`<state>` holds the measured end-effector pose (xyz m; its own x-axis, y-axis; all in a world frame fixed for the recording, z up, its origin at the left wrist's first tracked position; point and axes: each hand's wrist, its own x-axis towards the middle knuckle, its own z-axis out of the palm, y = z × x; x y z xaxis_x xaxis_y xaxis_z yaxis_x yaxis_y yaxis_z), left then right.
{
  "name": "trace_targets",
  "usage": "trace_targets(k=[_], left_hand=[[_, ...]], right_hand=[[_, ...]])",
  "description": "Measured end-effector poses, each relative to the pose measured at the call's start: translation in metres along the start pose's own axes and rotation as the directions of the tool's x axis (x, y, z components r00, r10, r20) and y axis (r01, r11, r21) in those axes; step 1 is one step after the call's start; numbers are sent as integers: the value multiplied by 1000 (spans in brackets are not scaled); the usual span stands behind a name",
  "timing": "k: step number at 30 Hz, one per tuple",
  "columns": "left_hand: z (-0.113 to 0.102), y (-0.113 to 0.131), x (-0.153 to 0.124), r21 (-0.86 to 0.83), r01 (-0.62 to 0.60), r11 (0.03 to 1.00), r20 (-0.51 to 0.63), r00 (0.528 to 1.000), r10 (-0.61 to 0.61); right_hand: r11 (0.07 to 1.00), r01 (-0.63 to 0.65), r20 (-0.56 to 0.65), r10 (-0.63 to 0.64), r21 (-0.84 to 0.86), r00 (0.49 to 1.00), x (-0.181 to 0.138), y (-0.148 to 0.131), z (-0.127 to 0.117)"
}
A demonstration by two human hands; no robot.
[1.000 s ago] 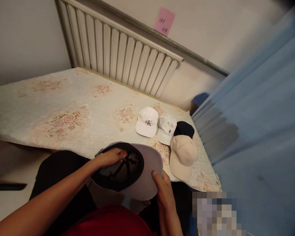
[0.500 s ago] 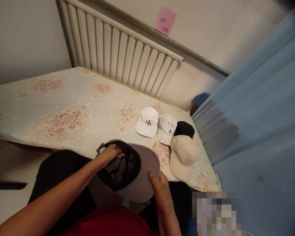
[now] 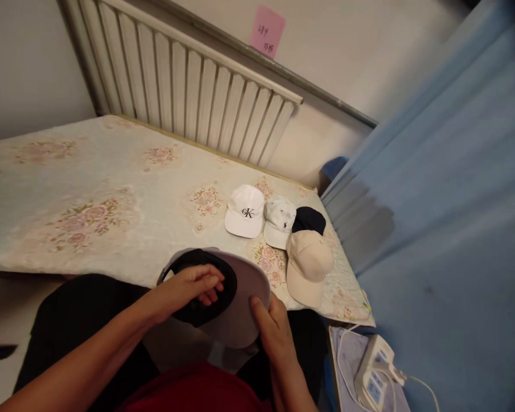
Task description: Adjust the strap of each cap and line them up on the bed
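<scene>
A greyish-mauve baseball cap (image 3: 240,297) is tilted above my lap with its dark inside facing up. My right hand (image 3: 276,331) grips the edge of its brim, thumb on top. Over the crown's opening is my left hand (image 3: 197,286), fingers loosely bent and apart, with nothing visible in them. On the bed beyond sit a white cap with CK lettering (image 3: 244,220), a pale cap with a small dark logo (image 3: 278,220), a black cap (image 3: 309,220) and a beige cap (image 3: 310,260), which partly overlaps the black one.
The caps rest on a bed with a floral cover (image 3: 124,160). A radiator (image 3: 189,86) runs along the wall behind it. Blue curtains (image 3: 412,189) hang at the right. Below them a power strip (image 3: 375,372) with white cables lies on a small stand.
My left hand has let go inside the cap and lifted slightly, its fingers coming apart. My right hand stays on the brim. The view has shifted right, bringing the power strip into sight.
</scene>
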<state>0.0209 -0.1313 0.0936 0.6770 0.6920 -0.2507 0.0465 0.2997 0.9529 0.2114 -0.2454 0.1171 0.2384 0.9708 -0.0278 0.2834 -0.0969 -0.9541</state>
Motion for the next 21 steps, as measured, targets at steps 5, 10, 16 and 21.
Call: trace_targets(k=[5, 10, 16, 21], left_hand=[[5, 18, -15, -280, -44, 959, 31, 998, 55], [10, 33, -22, -567, -61, 822, 28, 995, 94], [13, 44, -20, -593, -25, 805, -98, 994, -41], [7, 40, -16, -622, -4, 783, -217, 962, -168]], right_hand=[[949, 266, 89, -254, -169, 963, -4, -9, -1], [824, 458, 140, -438, -333, 888, -5, -6, 0], [863, 405, 117, -388, -302, 914, -3, 0, -1], [947, 90, 79, -120, 308, 990, 7, 33, -2]])
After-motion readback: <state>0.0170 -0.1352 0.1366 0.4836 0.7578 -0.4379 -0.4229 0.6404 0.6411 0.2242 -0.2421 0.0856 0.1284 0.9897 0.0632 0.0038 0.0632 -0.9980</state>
